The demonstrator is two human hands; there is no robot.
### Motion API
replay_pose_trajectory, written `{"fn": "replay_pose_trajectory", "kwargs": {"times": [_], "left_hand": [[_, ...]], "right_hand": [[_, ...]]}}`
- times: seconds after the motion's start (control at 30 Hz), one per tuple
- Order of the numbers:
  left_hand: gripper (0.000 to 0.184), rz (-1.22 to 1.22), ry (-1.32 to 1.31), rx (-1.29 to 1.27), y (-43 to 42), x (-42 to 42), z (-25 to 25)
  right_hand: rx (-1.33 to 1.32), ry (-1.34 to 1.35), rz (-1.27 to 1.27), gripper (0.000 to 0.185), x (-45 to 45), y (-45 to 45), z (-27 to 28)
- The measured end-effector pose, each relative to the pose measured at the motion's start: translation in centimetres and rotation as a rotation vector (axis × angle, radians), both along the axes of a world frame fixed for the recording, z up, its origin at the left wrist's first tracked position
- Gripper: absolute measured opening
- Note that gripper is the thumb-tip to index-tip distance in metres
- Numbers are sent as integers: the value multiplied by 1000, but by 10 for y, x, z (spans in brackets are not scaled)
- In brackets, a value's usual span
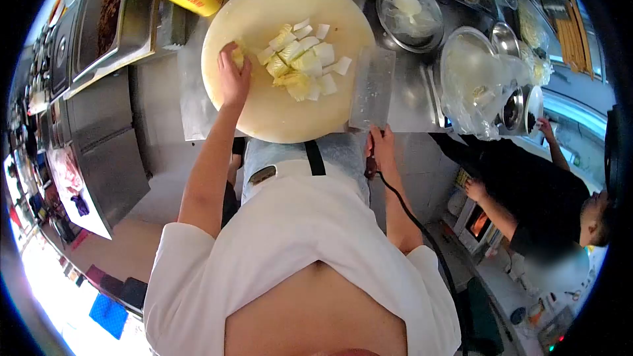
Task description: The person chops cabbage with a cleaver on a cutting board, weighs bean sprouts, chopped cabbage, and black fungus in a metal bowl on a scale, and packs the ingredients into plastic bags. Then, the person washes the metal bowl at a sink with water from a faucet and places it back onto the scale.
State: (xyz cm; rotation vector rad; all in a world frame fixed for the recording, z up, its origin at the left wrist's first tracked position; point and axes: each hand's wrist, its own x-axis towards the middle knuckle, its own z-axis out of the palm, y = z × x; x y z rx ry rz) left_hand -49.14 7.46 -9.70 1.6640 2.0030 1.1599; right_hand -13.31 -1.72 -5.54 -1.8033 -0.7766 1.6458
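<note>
One round board (290,117) bears cut cabbage (306,62) near its middle. The cleaver (372,95), gripped by the right hand (382,144), overlaps its edge; swung too far left, it could nick the left hand (234,78), curled there, grasp unclear.

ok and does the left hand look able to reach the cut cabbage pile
Likely yes: the left hand is over the same round board, with only bare board between it and the pile of cut cabbage; the cleaver in the right hand is on the pile's opposite side.
</note>
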Motion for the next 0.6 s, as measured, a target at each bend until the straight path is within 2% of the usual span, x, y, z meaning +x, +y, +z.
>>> {"fn": "replay_pose_trajectory", "kwargs": {"times": [0.03, 0.1, 0.17, 0.2, 0.3, 0.33, 0.43, 0.5, 0.57, 0.6], "left_hand": [[44, 35, -90, -4, 11, 6, 5], [39, -33, -237, -78, 23, 27, 18], [37, -174, -186, 38, 32, 41, 0], [43, -238, -115, 38, 32, 48, 5], [54, -203, 139, 69, 13, 82, 26], [70, -231, 110, 58, 9, 85, 19], [76, -265, 213, 75, 5, 103, 26], [74, -296, 260, 92, 5, 112, 28], [61, -262, 233, 141, 6, 115, 28], [57, -246, 218, 126, 6, 117, 28]], "right_hand": [[-20, 11, 2, 21, 2, -5, -9], [6, 39, 53, 20, -11, 1, 6], [-12, 12, 82, 20, -23, 8, 5], [18, 15, 99, 20, -29, 9, 1], [-21, 18, 108, 22, -57, 15, -3], [-4, 34, 127, 23, -65, 15, -10], [27, 28, 191, 26, -87, 17, -18], [223, -58, 253, 21, -105, 12, -50], [171, 109, 202, 19, -108, 24, 2], [172, 124, 207, 19, -108, 26, 3]]}}
